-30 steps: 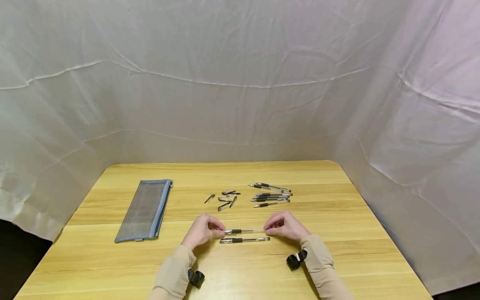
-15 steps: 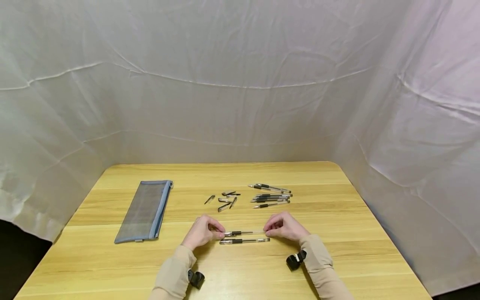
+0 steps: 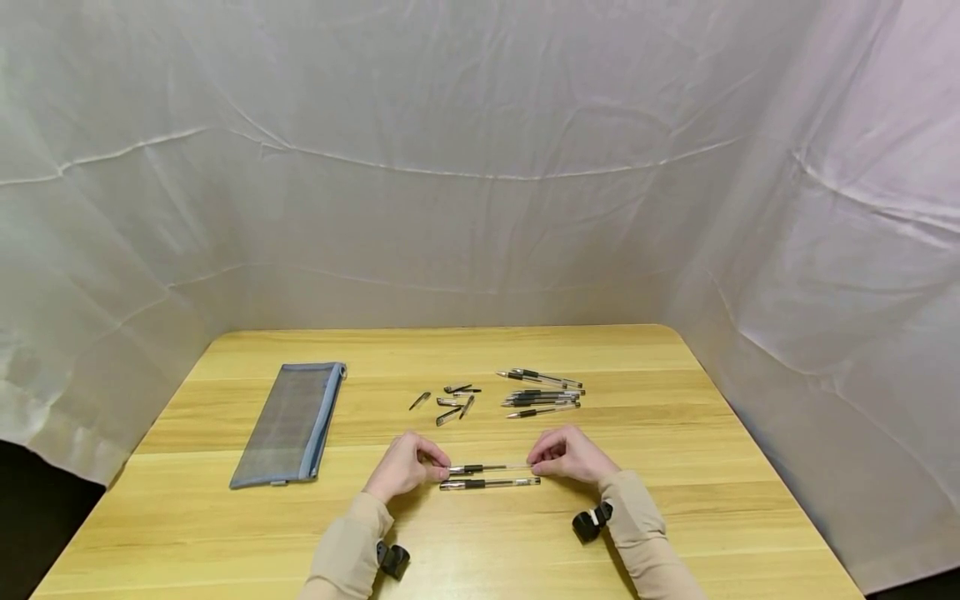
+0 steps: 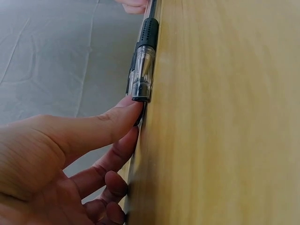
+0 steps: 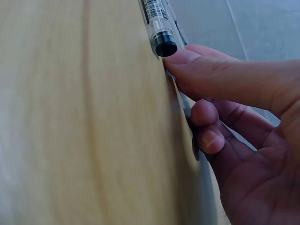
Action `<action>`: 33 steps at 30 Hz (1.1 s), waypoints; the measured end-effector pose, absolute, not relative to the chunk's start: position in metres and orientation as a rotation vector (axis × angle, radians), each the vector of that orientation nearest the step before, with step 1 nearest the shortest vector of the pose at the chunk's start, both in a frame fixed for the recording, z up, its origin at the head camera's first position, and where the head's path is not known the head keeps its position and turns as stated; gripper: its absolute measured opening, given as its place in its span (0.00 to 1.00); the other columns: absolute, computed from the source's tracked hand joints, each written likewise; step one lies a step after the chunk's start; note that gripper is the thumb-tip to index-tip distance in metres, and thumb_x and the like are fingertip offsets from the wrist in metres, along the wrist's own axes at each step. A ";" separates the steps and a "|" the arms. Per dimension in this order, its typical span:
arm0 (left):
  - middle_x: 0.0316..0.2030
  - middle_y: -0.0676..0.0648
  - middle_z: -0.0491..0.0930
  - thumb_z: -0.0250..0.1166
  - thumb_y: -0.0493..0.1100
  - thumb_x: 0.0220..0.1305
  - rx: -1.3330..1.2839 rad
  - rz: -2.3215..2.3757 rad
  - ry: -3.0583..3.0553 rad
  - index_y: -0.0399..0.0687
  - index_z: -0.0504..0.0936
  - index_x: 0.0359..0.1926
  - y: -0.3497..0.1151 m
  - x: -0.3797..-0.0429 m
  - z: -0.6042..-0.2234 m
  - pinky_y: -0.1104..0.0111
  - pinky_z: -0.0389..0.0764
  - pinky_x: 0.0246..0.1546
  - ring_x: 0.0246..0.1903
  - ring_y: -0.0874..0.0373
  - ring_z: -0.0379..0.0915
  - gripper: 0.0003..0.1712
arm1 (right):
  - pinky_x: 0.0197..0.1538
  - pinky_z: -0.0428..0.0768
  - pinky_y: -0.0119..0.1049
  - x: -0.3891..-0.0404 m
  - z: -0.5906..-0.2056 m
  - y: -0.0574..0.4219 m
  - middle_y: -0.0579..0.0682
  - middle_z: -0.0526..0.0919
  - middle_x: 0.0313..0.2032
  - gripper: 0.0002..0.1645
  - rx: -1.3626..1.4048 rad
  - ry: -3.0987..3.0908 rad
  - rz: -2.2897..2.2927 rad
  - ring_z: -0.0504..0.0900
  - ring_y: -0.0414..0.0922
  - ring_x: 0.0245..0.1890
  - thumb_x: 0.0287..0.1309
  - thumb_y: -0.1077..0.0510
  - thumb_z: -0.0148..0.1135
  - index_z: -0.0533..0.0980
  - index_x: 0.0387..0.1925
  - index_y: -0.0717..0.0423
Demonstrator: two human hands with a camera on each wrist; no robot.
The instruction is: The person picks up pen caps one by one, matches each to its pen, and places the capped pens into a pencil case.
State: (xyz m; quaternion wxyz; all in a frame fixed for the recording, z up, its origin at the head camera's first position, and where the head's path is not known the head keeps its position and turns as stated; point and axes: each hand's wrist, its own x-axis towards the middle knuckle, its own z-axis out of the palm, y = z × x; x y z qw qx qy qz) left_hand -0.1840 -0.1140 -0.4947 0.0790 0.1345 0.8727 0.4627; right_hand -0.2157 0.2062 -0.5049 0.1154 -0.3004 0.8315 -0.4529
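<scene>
My left hand (image 3: 406, 464) pinches the cap end of a black gel pen (image 3: 472, 469) between thumb and fingertips. At the pen's other end, the thumb and fingertips of my right hand (image 3: 570, 454) pinch the clear barrel. A second capped gel pen (image 3: 491, 482) lies parallel, just on the near side of the held one. In the left wrist view this nearer pen's clear cap (image 4: 143, 75) shows right at my thumb tip, largely hiding the held pen. The right wrist view shows its black end plug (image 5: 166, 47) beside my right thumb.
Several loose pen caps (image 3: 448, 402) lie beyond my hands at mid-table. To their right is a group of several uncapped pens (image 3: 542, 397). A blue-edged mesh zip pouch (image 3: 288, 425) lies at left on the wooden table (image 3: 675, 517). Pale curtains (image 3: 480, 225) surround the table.
Both hands keep their grip while the held pen shifts slightly toward the nearer pen, narrowing the gap between them. The caps, the other pens and the pouch stay put.
</scene>
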 end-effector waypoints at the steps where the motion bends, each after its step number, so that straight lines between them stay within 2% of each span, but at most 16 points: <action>1: 0.31 0.47 0.89 0.77 0.35 0.52 0.409 1.387 2.612 0.43 0.90 0.31 -0.114 -0.184 -0.495 0.71 0.76 0.35 0.31 0.61 0.75 0.04 | 0.32 0.77 0.25 -0.215 -0.505 0.206 0.62 0.87 0.34 0.07 -0.885 2.438 -1.326 0.75 0.31 0.28 0.53 0.66 0.73 0.86 0.35 0.66; 15: 0.30 0.47 0.89 0.77 0.35 0.51 0.400 1.391 2.605 0.43 0.90 0.31 -0.114 -0.184 -0.495 0.71 0.76 0.35 0.31 0.62 0.76 0.05 | 0.33 0.77 0.24 -0.218 -0.508 0.209 0.60 0.86 0.33 0.08 -0.912 2.432 -1.326 0.74 0.29 0.28 0.53 0.64 0.73 0.87 0.36 0.63; 22: 0.32 0.47 0.89 0.77 0.36 0.52 0.393 1.396 2.611 0.43 0.90 0.33 -0.115 -0.183 -0.495 0.71 0.75 0.35 0.32 0.61 0.75 0.06 | 0.37 0.78 0.24 -0.216 -0.510 0.210 0.59 0.87 0.39 0.11 -0.842 2.438 -1.374 0.78 0.30 0.33 0.55 0.62 0.73 0.86 0.40 0.61; 27: 0.33 0.47 0.89 0.76 0.37 0.54 0.357 1.435 2.605 0.42 0.90 0.36 -0.115 -0.183 -0.495 0.73 0.75 0.33 0.31 0.61 0.75 0.07 | 0.43 0.81 0.25 -0.215 -0.510 0.213 0.65 0.87 0.43 0.15 -0.779 2.400 -1.499 0.81 0.31 0.37 0.58 0.61 0.70 0.83 0.45 0.67; 33: 0.36 0.44 0.89 0.75 0.39 0.57 0.268 1.541 2.609 0.40 0.89 0.39 -0.115 -0.183 -0.492 0.74 0.74 0.31 0.30 0.61 0.75 0.09 | 0.51 0.82 0.24 -0.218 -0.509 0.221 0.71 0.83 0.50 0.22 -0.520 2.367 -1.719 0.84 0.31 0.42 0.60 0.63 0.67 0.77 0.53 0.72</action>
